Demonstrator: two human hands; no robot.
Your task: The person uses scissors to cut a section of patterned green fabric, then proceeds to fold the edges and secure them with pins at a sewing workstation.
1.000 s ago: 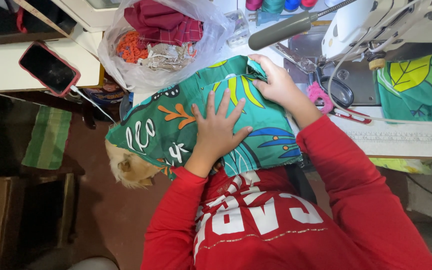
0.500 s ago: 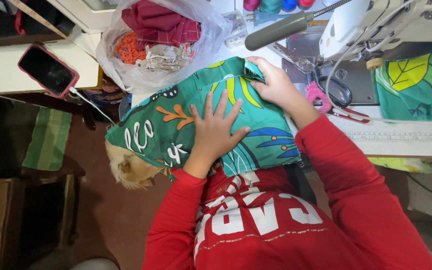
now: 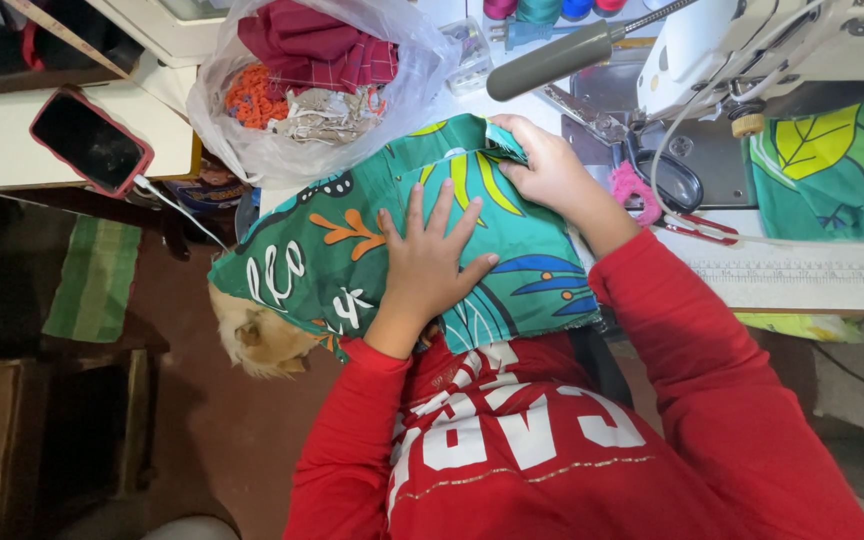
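**Both hands on a printed green fabric at a sewing station**

Seen from above, through the head camera. Left hand laid flat, palm down, on the green printed fabric, fingers spread wide and thumb angled out toward the right; pressing rather than gripping. Right hand at the far edge of the same fabric, fingers curled and pinching a folded corner between thumb and fingertips, just beside the sewing machine. Fabric draped over the near edge of the work table and over the lap, patterned with yellow fronds, orange sprigs, blue leaves and white marks; lower left corner hanging just above a small tan dog on the floor. Red sleeves and a red top with white lettering in the foreground.

Behind the fabric, touching its far edge: a clear plastic bag stuffed with maroon cloth, orange trim and pale scraps. Left of the bag, on a pale side surface: a phone in a reddish case, screen dark, cable attached. Right of the right hand: scissors with pink-wrapped handles on the machine bed, and a second piece of green leaf-print fabric under the machine arm. Thread spools along the top edge. Green striped cloth hanging at left.
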